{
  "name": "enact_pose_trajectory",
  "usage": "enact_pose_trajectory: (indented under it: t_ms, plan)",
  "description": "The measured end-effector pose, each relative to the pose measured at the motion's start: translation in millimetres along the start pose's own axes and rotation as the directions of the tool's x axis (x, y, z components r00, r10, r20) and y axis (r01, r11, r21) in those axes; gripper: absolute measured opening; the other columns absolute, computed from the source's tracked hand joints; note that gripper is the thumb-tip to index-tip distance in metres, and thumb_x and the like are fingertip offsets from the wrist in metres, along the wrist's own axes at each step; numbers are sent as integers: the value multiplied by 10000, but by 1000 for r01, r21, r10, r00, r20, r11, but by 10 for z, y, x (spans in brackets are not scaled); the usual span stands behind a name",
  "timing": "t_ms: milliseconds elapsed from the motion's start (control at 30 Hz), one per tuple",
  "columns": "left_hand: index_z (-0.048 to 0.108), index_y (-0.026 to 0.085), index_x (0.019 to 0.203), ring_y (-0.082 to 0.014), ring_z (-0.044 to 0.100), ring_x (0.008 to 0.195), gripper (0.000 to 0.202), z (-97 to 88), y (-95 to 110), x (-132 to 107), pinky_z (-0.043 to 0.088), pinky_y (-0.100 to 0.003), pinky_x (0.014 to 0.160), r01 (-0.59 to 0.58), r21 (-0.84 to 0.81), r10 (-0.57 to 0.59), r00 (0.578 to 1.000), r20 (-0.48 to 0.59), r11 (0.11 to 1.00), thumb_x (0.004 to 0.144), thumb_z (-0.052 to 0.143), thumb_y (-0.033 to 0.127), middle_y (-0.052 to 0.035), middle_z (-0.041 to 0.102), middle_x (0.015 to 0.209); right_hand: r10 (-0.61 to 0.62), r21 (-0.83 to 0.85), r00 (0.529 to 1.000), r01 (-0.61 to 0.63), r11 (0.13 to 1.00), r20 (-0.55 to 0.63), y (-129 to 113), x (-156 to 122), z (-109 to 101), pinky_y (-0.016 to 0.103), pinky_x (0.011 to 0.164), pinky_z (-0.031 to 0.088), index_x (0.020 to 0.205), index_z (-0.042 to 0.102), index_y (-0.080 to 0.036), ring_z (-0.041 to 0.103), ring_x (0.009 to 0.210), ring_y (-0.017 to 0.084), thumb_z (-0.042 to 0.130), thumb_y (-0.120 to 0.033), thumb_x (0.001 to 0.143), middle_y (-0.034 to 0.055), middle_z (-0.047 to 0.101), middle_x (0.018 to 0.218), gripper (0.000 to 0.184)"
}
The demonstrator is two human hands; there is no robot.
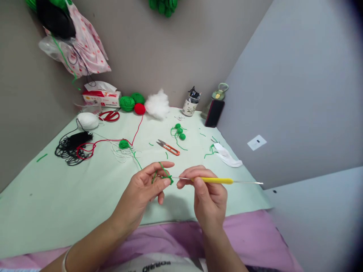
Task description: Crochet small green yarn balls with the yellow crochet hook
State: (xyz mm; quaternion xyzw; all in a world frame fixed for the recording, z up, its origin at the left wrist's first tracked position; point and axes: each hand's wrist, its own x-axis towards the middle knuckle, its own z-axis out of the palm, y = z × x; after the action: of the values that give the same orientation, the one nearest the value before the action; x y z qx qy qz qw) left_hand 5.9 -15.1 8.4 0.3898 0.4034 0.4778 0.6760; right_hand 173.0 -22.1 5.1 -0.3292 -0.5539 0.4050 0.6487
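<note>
Between thumb and fingers, my left hand (147,185) pinches a small piece of green crochet work (171,180), with green yarn looped over the raised index finger. My right hand (208,192) grips a crochet hook (217,180) by its yellow handle. The hook's thin metal shaft points left and its tip meets the green stitches. A second metal end sticks out to the right. From the left hand the green strand runs back to a small green yarn ball (124,144) on the table.
Orange-handled thread snips (168,147) lie beyond my hands, near small green crocheted balls (179,131). Farther back are red scissors (110,115), black yarn (76,145), white stuffing (157,105), a pen cup (190,104), a phone (214,113) and a tissue box (102,96). Walls border the table.
</note>
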Motion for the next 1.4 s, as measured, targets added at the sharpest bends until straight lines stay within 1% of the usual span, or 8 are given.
enact_pose_trajectory:
  t_ms: [200,367,567,733,933,1067,1267,1400]
  plan:
    - [765,315,1199,-71,500,559,336,11,-15,-1,374,-246,539,-9,17,9,1000,-2,1000,865,795,337,30,615,903,26,-1,999,-26,1000,21,10,4,-4,336,693,581,989,774,-253,703,745,157,571,-260,1036,35,703,924,209]
    - [768,312,1182,-60,508,567,319,3,-12,-13,385,-232,536,-5,16,5,1000,-1,1000,866,801,334,27,606,937,2,-26,1000,-1,1000,20,18,-10,-14,333,688,576,997,768,-256,701,753,156,551,-236,1042,35,695,932,222]
    - [767,272,1186,-65,506,553,353,23,0,-4,427,-217,510,-34,19,34,999,-2,999,847,818,352,26,587,865,-23,-93,999,26,995,36,1,-16,-23,354,694,580,989,765,-240,693,770,177,563,-227,1030,51,701,921,206]
    - [745,304,1246,-32,497,496,388,-11,-20,0,432,-198,484,-53,55,51,998,37,997,864,805,327,30,620,903,36,-28,998,-35,999,57,12,6,-47,358,683,574,963,764,-232,690,743,181,571,-270,1030,50,710,898,208]
    - [677,321,1368,-40,494,503,519,-47,-17,-1,459,-192,472,-62,121,56,997,47,991,865,793,269,38,612,891,67,-16,991,-66,998,114,28,33,-94,346,692,564,951,759,-219,690,753,179,567,-256,1032,47,703,862,212]
    - [561,281,1496,-65,478,509,723,-31,29,-5,491,-200,476,-26,130,20,999,51,991,821,817,240,58,605,783,74,-11,988,-73,997,133,47,16,-92,333,692,553,953,765,-224,686,752,170,576,-256,1028,44,704,874,206]
    - [417,225,1585,-103,522,632,872,3,39,0,473,-171,451,-10,28,8,998,61,1000,816,828,250,28,633,827,128,133,987,-140,981,100,122,-12,-40,296,695,560,973,782,-235,695,725,132,608,-285,1021,30,710,917,186]
    - [381,171,1590,-126,552,736,902,27,45,21,431,-144,427,65,-97,-54,992,116,993,812,832,245,-15,654,898,196,263,978,-210,942,76,148,3,8,248,654,571,942,793,-233,697,679,107,653,-313,996,18,732,896,170]
